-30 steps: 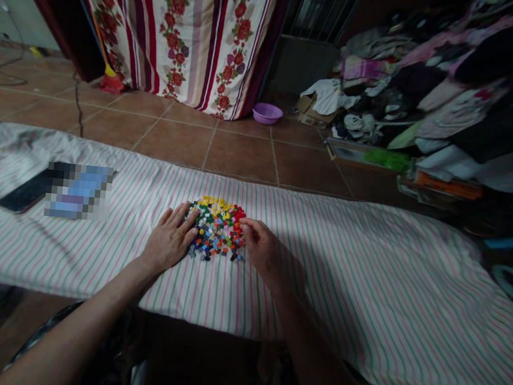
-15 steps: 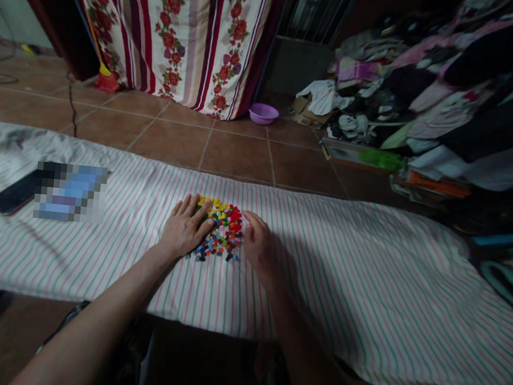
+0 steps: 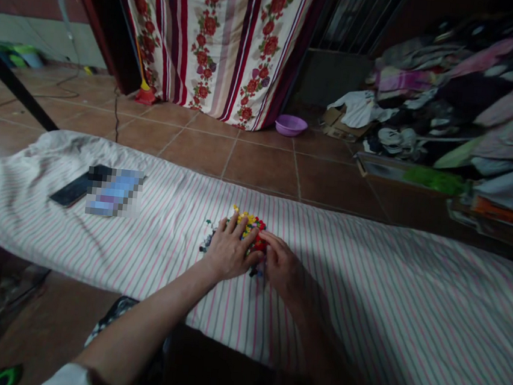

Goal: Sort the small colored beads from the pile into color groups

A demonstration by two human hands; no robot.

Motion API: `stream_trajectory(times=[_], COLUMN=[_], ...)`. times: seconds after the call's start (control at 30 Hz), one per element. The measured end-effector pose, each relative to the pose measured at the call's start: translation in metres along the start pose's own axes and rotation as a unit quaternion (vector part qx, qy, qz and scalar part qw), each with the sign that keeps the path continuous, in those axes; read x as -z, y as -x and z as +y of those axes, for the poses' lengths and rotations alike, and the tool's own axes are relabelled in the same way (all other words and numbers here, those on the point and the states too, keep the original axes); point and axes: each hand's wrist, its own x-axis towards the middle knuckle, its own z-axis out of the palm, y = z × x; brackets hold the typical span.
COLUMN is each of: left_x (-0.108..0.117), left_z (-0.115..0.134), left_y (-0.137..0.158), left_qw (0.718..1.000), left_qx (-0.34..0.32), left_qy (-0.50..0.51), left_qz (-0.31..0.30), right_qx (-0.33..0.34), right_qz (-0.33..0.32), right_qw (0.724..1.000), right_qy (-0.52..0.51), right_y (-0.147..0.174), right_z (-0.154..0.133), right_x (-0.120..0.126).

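Note:
A pile of small colourful pieces (image 3: 260, 224), red, yellow, green, blue and black among them, lies on the striped cloth (image 3: 168, 208). Over the pile rests my left hand (image 3: 231, 250), palm down with its fingers spread, covering much of it. A few dark pieces (image 3: 204, 247) show to the left of that hand. My right hand (image 3: 284, 268) stands on edge at the pile's right side, fingers stretched out and touching the red pieces. Their exact kind is too small to make out.
To the left on the cloth lie a dark phone (image 3: 72, 192) and a blurred bluish flat item (image 3: 115, 193). Beyond the cloth's far edge are a tiled floor, a purple basin (image 3: 291, 125), a flowered curtain (image 3: 225, 44) and heaped clothes (image 3: 430, 88) at the right.
My left hand has moved from the pile's left side onto its middle, leaving some pieces showing behind it. Both hands are closer together. The camera view has turned left.

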Motion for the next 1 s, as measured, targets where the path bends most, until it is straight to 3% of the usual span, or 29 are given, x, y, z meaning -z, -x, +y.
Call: stream_trajectory(times=[0.4, 0.7, 1.0], left_x=[0.014, 0.018, 0.028], left_z=[-0.015, -0.035, -0.04], left_y=[0.028, 0.046, 0.079], left_qw=[0.999, 0.999, 0.998], left_qx=[-0.048, -0.047, -0.031], left_qy=[0.019, 0.0, -0.043], left_qz=[0.002, 0.008, 0.037], right_qx=[0.037, 0.041, 0.03], right_qz=[-0.016, -0.019, -0.025], right_qw=[0.999, 0.997, 0.993], right_qy=[0.026, 0.07, 0.11], right_y=[0.001, 0.008, 0.021], right_z=[-0.005, -0.02, -0.027], right_x=[0.003, 0.003, 0.02])
